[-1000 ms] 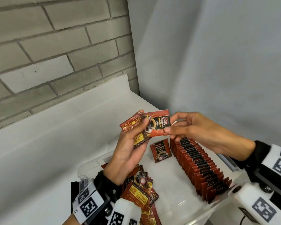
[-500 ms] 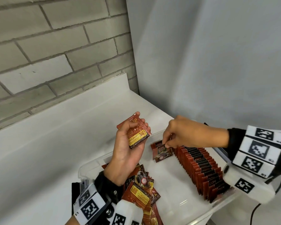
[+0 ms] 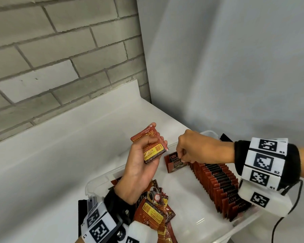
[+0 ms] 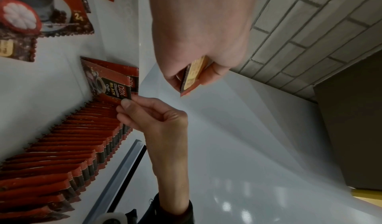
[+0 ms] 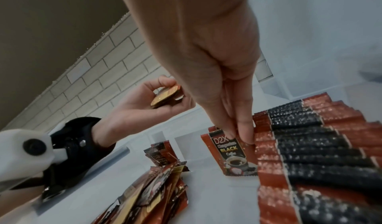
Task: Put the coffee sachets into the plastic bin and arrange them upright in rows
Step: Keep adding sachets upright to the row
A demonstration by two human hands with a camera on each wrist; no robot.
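Note:
A clear plastic bin (image 3: 244, 226) holds a long row of upright red-and-black coffee sachets (image 3: 218, 183) along its right side. My right hand (image 3: 186, 153) pinches the top of one sachet (image 5: 230, 155) and stands it at the far end of that row, with another sachet (image 3: 172, 156) leaning just behind it. My left hand (image 3: 144, 155) hovers over the bin's left side and grips a small stack of sachets (image 3: 150, 146), barcode side up. A loose pile of sachets (image 3: 154, 209) lies in the bin's near left corner.
The bin sits on a white counter (image 3: 60, 155) in a corner, with a brick wall (image 3: 51, 50) behind and a grey wall (image 3: 226, 67) at the right. A black object (image 3: 225, 137) pokes out beyond the bin's far rim.
My right hand took one sachet from the left hand's stack and carried it down to the far end of the row. The left hand stayed raised with the remaining stack.

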